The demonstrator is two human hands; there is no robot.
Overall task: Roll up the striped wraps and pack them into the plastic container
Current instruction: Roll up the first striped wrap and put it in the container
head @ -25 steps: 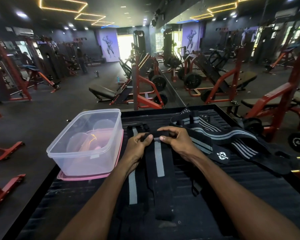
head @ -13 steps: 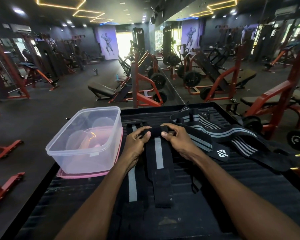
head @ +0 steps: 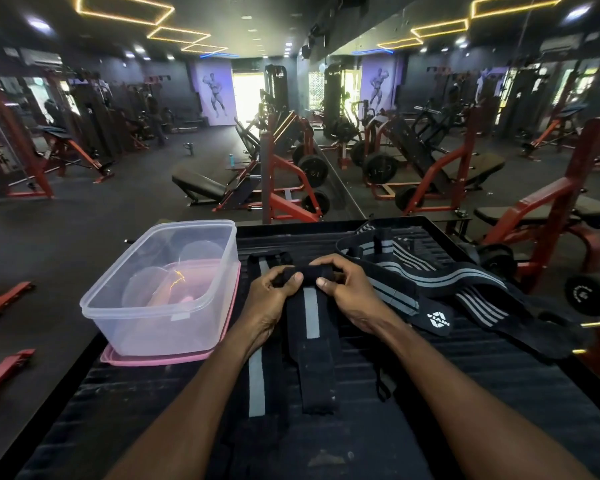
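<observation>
Both hands pinch one wrap [head: 310, 327] at its far end, the left hand [head: 274, 299] and right hand [head: 349, 294] each closed on an end of the small roll [head: 307, 271] so that it turns evenly toward the body, while the tail lies flat on the table [head: 465, 393] at 6 o'clock to feed in straight. The box [head: 163, 289] stands open at 9 o'clock on its pink lid [head: 174, 358], within reach for packing; a second wrap [head: 257, 379] lies just left of the first and a loose pile [head: 440, 282] at 2 o'clock. The fingers hide the roll's ends, and I cannot tell whether the pale shapes seen through the box are contents or reflections.
</observation>
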